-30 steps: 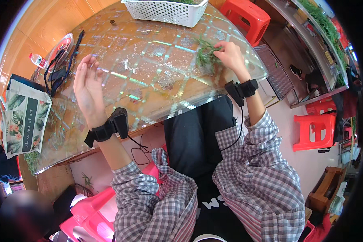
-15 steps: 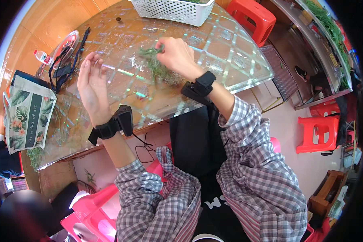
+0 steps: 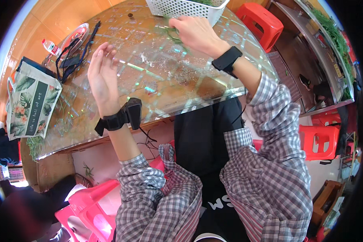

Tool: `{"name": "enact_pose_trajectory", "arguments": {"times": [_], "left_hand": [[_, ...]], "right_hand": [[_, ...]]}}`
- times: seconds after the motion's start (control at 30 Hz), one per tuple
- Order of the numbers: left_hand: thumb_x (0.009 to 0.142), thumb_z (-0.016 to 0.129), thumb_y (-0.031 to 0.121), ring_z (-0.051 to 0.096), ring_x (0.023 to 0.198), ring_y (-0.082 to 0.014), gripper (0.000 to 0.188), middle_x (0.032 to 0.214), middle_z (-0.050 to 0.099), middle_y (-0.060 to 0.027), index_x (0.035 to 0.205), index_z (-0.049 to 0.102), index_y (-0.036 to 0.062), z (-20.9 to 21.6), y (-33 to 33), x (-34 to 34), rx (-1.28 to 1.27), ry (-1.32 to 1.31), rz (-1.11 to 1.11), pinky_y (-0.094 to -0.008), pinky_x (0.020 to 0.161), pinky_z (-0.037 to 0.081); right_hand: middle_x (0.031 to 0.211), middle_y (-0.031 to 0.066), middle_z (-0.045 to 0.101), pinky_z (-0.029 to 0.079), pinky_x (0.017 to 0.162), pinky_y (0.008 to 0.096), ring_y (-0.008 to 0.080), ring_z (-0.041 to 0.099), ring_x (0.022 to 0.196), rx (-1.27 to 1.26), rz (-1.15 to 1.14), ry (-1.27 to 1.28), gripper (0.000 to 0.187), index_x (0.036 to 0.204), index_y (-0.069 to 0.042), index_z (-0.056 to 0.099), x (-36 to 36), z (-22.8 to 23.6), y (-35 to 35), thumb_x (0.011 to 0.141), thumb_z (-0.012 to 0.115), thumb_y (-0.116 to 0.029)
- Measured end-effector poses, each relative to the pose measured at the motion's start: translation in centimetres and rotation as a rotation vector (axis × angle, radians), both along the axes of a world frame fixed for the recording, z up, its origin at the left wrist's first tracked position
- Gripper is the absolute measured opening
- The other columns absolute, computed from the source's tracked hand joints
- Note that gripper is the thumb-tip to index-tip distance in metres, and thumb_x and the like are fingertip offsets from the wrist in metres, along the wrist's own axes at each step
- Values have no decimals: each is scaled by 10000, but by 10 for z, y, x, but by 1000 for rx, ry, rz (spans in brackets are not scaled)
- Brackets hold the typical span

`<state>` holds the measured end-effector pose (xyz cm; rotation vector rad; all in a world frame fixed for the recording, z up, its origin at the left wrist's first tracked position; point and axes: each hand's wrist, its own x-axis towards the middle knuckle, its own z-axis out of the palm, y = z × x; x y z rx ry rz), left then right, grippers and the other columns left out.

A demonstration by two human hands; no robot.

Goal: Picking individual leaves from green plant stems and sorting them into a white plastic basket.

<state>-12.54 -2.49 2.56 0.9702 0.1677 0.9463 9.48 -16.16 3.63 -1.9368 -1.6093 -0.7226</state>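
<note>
Now, green sprigs: pinched over the far half of the table (image 3: 169,90), just short of the basket; these green sprigs (image 3: 174,36) are blurred, so you cannot tell whether their ends touch the glassy top.
Right hand: your right hand (image 3: 197,34) has thumb and fingers together, clamped on the sprigs; thin, loose stems probably call for such a fingertip pinch, though your knuckles hide part of the hold.
White basket: the perforated white basket (image 3: 161,8) stands at the far side, with greens inside; its place beyond your right hand probably puts it within easy reach while leaving the near edge free.
Left hand: your left hand (image 3: 103,76) is empty above the left half, fingers loosely curled and nearly side by side; it seems held back so the right can work alone.
Pale flecks: scattered pale flecks (image 3: 153,60) lie mid-table, between your hands.
Left edge: a printed bag (image 3: 35,101), dark straps (image 3: 90,40) and a small bottle (image 3: 50,47) sit along here, perhaps set aside for working room.
Near left corner: loose greenery (image 3: 34,147) hangs over it, apart from your bunch.
Right edge: a red stool (image 3: 262,24) stands just beyond.
</note>
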Motion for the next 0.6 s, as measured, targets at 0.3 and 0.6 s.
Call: {"name": "enact_pose_trajectory", "arguments": {"times": [0.3, 0.6], "left_hand": [[878, 490, 160, 516, 930, -146, 261, 998, 568, -59, 1079, 528, 0, 7, -5, -4, -18, 3, 63, -272, 773, 394], [876, 498, 171, 520, 919, -137, 259, 994, 570, -52, 1070, 540, 4, 10, -12, -4, 7, 28, 46, -274, 775, 393]], "right_hand": [[797, 104, 586, 443, 583, 421, 320, 566, 705, -264, 48, -133, 204, 890, -97, 551, 28, 1, -19, 719, 477, -14], [827, 108, 603, 453, 617, 415, 315, 576, 735, -112, -38, -24, 212, 897, -101, 571, 53, -16, -38, 729, 462, -30]]}}
